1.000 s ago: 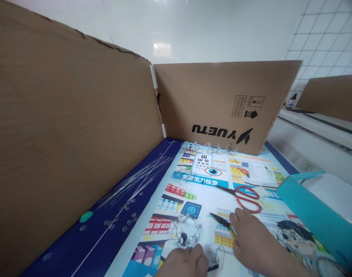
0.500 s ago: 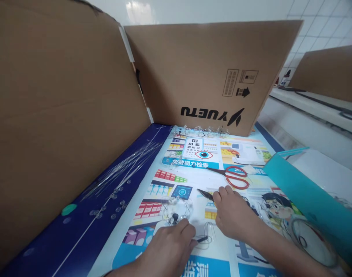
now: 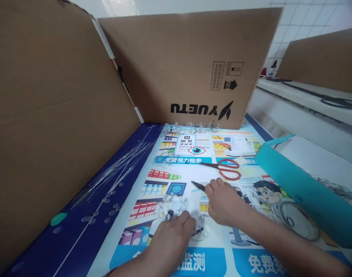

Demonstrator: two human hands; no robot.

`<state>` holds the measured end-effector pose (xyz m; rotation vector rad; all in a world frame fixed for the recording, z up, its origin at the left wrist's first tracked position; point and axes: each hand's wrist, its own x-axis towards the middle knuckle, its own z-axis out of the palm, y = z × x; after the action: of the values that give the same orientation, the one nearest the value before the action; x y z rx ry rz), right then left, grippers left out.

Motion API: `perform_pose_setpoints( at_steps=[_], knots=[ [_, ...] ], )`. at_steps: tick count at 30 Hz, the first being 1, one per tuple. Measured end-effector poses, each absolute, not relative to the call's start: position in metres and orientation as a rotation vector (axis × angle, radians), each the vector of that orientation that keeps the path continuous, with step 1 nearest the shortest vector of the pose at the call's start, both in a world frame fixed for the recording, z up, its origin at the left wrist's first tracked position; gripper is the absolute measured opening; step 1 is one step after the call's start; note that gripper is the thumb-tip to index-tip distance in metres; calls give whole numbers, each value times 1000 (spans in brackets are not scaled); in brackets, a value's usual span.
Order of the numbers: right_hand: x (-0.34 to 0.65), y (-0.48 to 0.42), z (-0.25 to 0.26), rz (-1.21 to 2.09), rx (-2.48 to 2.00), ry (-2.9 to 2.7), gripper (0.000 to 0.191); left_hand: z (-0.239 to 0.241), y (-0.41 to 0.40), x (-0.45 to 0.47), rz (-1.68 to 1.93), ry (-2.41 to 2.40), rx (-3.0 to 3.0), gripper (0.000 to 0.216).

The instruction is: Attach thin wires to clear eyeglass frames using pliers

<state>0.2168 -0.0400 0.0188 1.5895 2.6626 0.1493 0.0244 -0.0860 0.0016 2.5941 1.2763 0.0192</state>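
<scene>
In my right hand [image 3: 223, 202] are pliers [image 3: 198, 186], with their dark pointed jaws sticking out to the left over the printed sheet. My left hand [image 3: 174, 234] is closed at the near edge of a loop of clear beads on thin wire [image 3: 170, 204]; its fingertips are partly hidden. Bent wire pieces [image 3: 204, 225] lie just right of my left fingers. Beyond my right hand lie scissors [image 3: 229, 174] with red handles, blades pointing left and the handles apart.
Loose clear beads [image 3: 107, 220], long clear strands [image 3: 120, 165] and a green disc [image 3: 58, 219] are on the blue strip at left. Cardboard panels [image 3: 176, 65] stand at left and back. A teal box [image 3: 297, 188] holding thin wires stands at right. Beaded pieces [image 3: 204, 126] line the back.
The whole view has shifted, so everything appears a little further left and higher. My hands keep nearly the same places relative to the sheet, and the pliers stay in my right hand.
</scene>
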Motion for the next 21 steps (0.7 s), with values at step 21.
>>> perform_pose_setpoints(
  at_steps=[21],
  knots=[
    [211,-50,24,128,1757,2585,28,5,-85,12,639,1009,2150,12]
  ],
)
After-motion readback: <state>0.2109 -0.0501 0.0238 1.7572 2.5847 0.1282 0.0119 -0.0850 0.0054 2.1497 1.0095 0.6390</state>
